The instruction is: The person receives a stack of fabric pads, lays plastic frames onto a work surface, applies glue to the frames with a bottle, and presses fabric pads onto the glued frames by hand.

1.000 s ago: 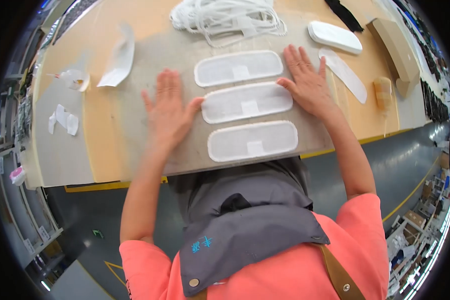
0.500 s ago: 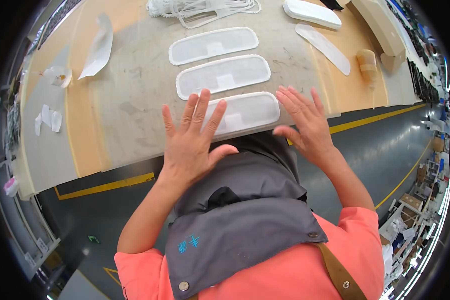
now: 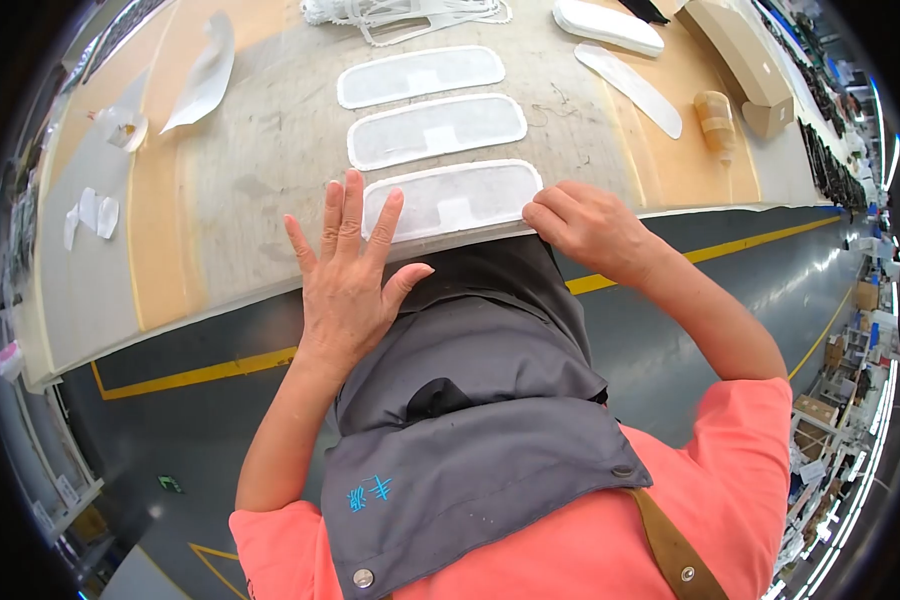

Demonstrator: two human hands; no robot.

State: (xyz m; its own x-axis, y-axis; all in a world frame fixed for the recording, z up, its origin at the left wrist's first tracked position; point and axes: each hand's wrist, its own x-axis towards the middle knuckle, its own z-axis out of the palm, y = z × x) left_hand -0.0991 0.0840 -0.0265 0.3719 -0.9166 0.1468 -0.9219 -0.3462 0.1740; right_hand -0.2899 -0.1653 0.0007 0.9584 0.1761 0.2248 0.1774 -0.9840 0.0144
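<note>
Three long white panels with rounded ends and raised edging lie one behind another on the table: a near panel (image 3: 490,196), a middle panel (image 3: 470,125) and a far panel (image 3: 390,82). Each has a small white rectangle at its centre. My left hand (image 3: 348,285) is open, fingers spread, over the table's front edge, with its fingertips at the near panel's left end. My right hand (image 3: 590,230) is closed, its thumb and fingers pinched at the near panel's right end. The curled fingers hide that corner.
White openwork frames (image 3: 400,15) are heaped at the back. Right of them lie a white stack of strips (image 3: 610,25), a single white strip (image 3: 630,90), an amber bottle (image 3: 714,122) and a cardboard box (image 3: 740,60). White scraps (image 3: 92,212) and a curved sheet (image 3: 202,80) lie left.
My right hand has gone from open and spread to pinched at the near panel's right end. My left hand has shifted left, still spread. The view has moved slightly.
</note>
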